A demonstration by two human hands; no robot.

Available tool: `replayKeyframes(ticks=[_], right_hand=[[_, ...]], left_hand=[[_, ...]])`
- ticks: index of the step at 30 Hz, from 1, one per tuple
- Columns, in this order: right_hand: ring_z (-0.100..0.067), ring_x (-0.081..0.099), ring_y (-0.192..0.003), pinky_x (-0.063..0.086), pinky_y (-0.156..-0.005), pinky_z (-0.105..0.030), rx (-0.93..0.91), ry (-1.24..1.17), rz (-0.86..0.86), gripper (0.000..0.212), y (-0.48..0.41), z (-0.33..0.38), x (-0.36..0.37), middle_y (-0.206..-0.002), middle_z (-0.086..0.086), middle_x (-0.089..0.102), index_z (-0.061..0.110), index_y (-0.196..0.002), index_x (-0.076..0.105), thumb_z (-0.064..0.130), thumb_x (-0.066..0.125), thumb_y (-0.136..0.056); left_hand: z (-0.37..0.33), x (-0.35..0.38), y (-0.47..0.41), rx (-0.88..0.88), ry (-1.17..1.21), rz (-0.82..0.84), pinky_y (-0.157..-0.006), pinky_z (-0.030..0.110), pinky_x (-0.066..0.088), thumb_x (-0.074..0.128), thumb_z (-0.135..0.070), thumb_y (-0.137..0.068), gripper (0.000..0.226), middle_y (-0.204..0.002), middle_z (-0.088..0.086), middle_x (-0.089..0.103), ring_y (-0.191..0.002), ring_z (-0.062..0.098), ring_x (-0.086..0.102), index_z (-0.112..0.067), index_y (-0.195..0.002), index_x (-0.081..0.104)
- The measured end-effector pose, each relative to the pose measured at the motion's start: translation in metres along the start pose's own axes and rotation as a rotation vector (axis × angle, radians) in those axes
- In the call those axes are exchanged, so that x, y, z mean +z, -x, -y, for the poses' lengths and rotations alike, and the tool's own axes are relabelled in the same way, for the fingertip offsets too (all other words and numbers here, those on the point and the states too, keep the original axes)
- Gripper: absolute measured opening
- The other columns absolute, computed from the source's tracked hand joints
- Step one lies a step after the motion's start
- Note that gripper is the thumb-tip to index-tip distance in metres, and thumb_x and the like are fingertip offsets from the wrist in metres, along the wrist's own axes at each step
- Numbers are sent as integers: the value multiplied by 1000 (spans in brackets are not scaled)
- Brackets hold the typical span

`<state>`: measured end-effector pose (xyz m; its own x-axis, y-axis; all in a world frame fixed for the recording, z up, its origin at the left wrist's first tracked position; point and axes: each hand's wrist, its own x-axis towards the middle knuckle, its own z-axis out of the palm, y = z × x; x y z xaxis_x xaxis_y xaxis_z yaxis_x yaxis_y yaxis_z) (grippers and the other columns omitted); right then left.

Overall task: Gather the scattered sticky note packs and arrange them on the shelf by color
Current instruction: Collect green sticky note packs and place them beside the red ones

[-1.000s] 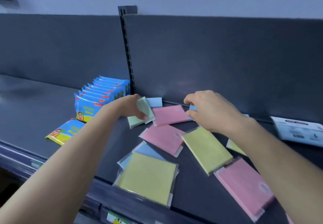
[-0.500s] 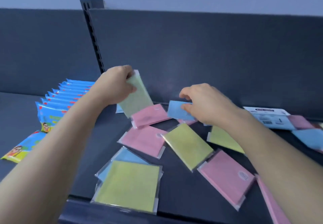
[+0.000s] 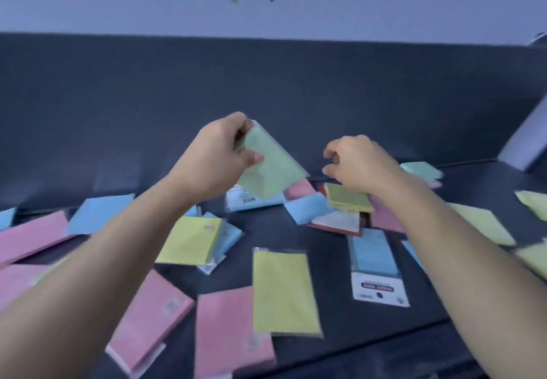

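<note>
Sticky note packs (image 3: pixel 282 290) in pink, blue and yellow lie scattered over the dark shelf (image 3: pixel 330 260), while my left hand (image 3: pixel 219 156) pinches 1 green pack (image 3: pixel 270 167) above it toward 12 o'clock and my right hand (image 3: pixel 358 165), at its 3 o'clock, curls empty over a yellow pack (image 3: pixel 349 201).

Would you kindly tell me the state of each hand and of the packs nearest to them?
left hand: grips the green pack.
green pack: held clear of the shelf, tilted.
right hand: fingers curled, nothing visibly held.
yellow pack: lying down, just below the right hand.
blue pack: lying flat on the shelf, label end towards the front.
</note>
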<state>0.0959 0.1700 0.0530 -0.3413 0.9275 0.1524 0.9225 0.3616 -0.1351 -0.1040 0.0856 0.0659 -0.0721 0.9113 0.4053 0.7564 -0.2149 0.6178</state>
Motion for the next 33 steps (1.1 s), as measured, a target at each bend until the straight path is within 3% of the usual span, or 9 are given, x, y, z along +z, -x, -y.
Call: replayKeyframes(ticks=[3,6,10,12,18,21,24,28,33], right_hand=[[-31,58,-103,50,-86,-36,122,-25,11,29,-10,-85,-5,-117,-7,62,18,-118,60,27,60,-91],[-33,64,-81,53,-71,-33,218,-60,34,13,-24,-155,-4,-99,-13,67,10,-97,64,18,60,-87],[-31,57,-76,42,-58,-31,265,-67,59,24,-48,-217,7,-79,-9,58,6,-73,55,25,62,-86],[-29,50,-73,34,-51,-28,307,-97,103,36,-56,-234,16,-71,-5,49,11,-63,42,31,62,-86],[-30,56,-94,42,-71,-32,320,-217,217,46,-76,-256,39,-98,-9,54,11,-71,44,50,69,-78],[-33,52,-111,45,-88,-36,360,-209,184,58,-84,-262,40,-121,-14,52,7,-105,54,51,73,-73],[-29,53,-103,44,-82,-33,416,-278,158,64,-88,-267,37,-127,-16,51,2,-120,51,39,76,-74],[-31,56,-112,46,-83,-32,447,-485,39,43,-81,-268,34,-123,-16,57,-4,-114,56,17,74,-80],[-29,61,-100,47,-75,-32,406,-592,-162,28,-42,-259,9,-111,-13,63,0,-105,62,12,70,-82]], left_hand=[[-41,62,-23,-28,132,30,-47,13,37,64,-8,-84,25,-73,1,51,-54,10,45,-12,-97,43],[-73,116,-41,-14,173,51,-48,12,37,62,-6,-86,47,-69,1,42,-53,6,41,-21,-122,35],[-101,163,-59,-62,147,72,-51,21,37,66,-8,-83,20,-66,-4,47,-58,14,44,-19,-81,50],[-110,177,-65,-67,134,79,-49,17,33,68,-8,-81,18,-64,-5,46,-57,12,41,-14,-77,51],[-123,195,-78,-81,93,58,-46,11,34,69,-7,-80,13,-63,-7,52,-51,3,45,-11,-81,57],[-126,199,-79,-99,75,23,-42,9,32,67,-7,-81,12,-62,-7,49,-46,-2,44,-11,-83,56],[-130,202,-78,-106,67,-7,-40,8,31,65,-8,-83,12,-63,-7,48,-46,-2,45,-10,-86,54],[-135,200,-71,-76,48,-27,-43,8,32,64,-8,-84,12,-67,-6,50,-55,6,44,-10,-90,54],[-144,187,-52,-26,119,-21,-45,8,34,64,-6,-84,11,-68,-6,52,-58,7,45,-9,-91,56]])
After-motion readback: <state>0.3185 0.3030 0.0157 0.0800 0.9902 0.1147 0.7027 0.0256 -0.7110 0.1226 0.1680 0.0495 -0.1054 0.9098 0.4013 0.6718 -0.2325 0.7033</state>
